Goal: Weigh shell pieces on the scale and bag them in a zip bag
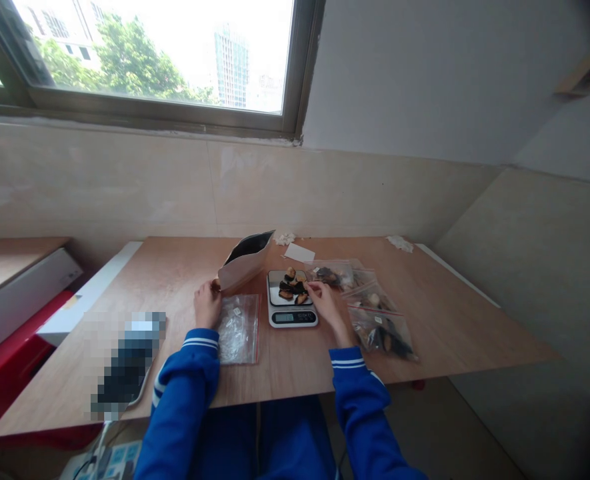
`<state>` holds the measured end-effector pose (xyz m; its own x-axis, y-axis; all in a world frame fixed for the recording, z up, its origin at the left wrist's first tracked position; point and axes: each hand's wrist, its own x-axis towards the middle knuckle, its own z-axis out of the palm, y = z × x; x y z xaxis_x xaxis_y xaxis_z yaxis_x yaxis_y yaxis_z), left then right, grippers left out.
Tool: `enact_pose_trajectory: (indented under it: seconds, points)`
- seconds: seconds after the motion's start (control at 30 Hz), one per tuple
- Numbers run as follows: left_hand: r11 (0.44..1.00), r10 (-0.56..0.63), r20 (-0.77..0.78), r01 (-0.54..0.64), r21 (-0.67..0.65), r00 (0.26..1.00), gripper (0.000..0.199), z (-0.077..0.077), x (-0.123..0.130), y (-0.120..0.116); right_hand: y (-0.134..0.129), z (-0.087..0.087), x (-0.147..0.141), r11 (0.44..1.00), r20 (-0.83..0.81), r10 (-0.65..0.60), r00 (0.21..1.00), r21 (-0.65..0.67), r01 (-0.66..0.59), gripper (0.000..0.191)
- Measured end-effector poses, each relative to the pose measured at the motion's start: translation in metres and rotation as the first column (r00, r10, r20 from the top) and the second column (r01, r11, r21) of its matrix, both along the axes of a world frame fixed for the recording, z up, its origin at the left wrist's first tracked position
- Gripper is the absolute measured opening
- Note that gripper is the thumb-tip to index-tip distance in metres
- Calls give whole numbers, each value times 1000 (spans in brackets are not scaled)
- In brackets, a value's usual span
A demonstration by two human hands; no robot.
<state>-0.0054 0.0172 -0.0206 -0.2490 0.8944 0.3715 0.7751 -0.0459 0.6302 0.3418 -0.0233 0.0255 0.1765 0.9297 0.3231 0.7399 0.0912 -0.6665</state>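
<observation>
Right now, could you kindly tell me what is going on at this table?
A person in blue sleeves is working at a wooden table. Their left hand grips the edge of a tilted kraft paper pouch with a black lining. Their right hand reaches onto a digital kitchen scale, touching a pile of dark dried food pieces on its plate. A clear zip bag lies flat below the pouch, and filled zip bags lie right of the scale.
</observation>
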Motion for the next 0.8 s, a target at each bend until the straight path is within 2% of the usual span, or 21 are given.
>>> enact_pose_trajectory:
  seconds: [0.2,0.3,0.37,0.43,0.53,0.6,0.67,0.73,0.8]
  points:
    - [1000,3,-5,-3,8,1000,34,0,0,-1,-2,-4,0,1000,24,-30,999,4,30,31]
    - [1000,3,-27,-3,3,1000,32,0,0,0,-2,6,-3,997,-32,-25,999,75,27,30]
    - [1000,5,-51,-5,-4,999,31,0,0,0,-2,24,-8,984,-136,14,991,179,10,29]
    - [1000,7,-70,-8,-10,998,30,0,0,0,-5,52,-17,958,-245,136,960,280,-64,28]
    - [1000,13,-82,-14,-19,997,30,1,0,-1,-12,102,-42,882,-279,430,859,334,-333,25]
    - [1000,17,-79,-18,-17,997,31,2,0,-1,-17,130,-62,790,-178,593,785,316,-525,25]
    - [1000,15,-70,-15,-5,997,31,3,0,-2,-18,148,-80,728,-27,659,752,274,-629,27]
    - [1000,7,-60,-7,4,998,30,5,1,-3,-15,158,-94,723,100,645,757,242,-647,30]
    - [1000,1,-49,-1,3,999,30,6,1,-4,-12,162,-102,747,213,587,781,231,-624,32]
